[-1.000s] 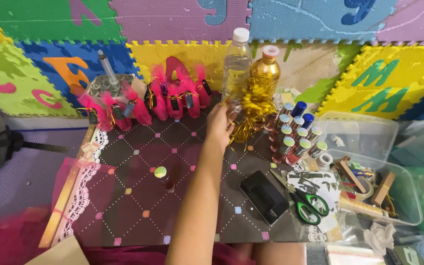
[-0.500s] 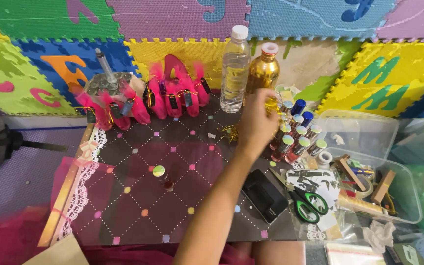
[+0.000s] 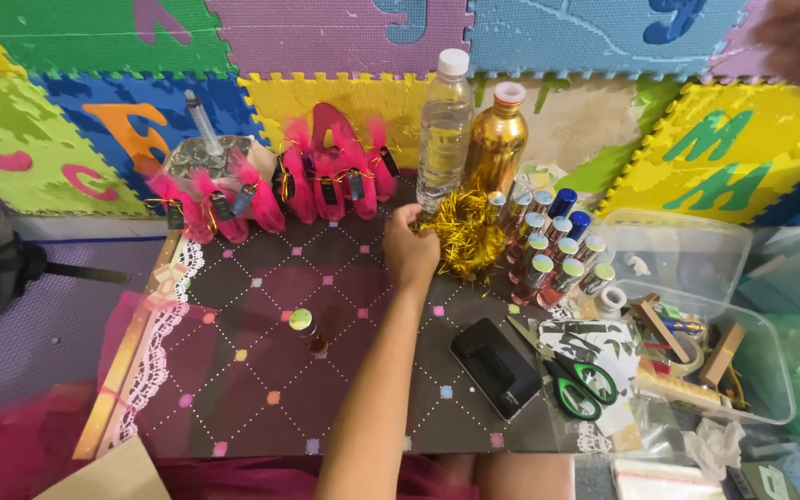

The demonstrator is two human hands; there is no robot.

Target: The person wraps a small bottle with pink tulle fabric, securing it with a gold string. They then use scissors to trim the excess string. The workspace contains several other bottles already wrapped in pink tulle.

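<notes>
My right hand (image 3: 409, 248) reaches up the middle of a dark patterned board (image 3: 261, 370). Its fingers are pinched on the left edge of a bunch of gold tinsel (image 3: 460, 243), which lies in front of a clear water bottle (image 3: 443, 130) and a gold bottle (image 3: 495, 139). Right of the tinsel stand several small vials with silver, blue and green caps (image 3: 548, 245). A single small vial with a green cap (image 3: 306, 330) stands left of my forearm. My left hand is out of view.
Pink feathered pieces (image 3: 326, 176) line the board's far edge beside a glass bowl (image 3: 206, 153). A black phone (image 3: 494, 368) and green-handled scissors (image 3: 576, 380) lie near the board's right front corner. Clear tubs of craft bits (image 3: 696, 352) sit at the right. Foam mats cover the wall.
My hand went from the bottles right to the vials, then came back left and down to the gold tinsel, which now lies bunched beside the fingers.
</notes>
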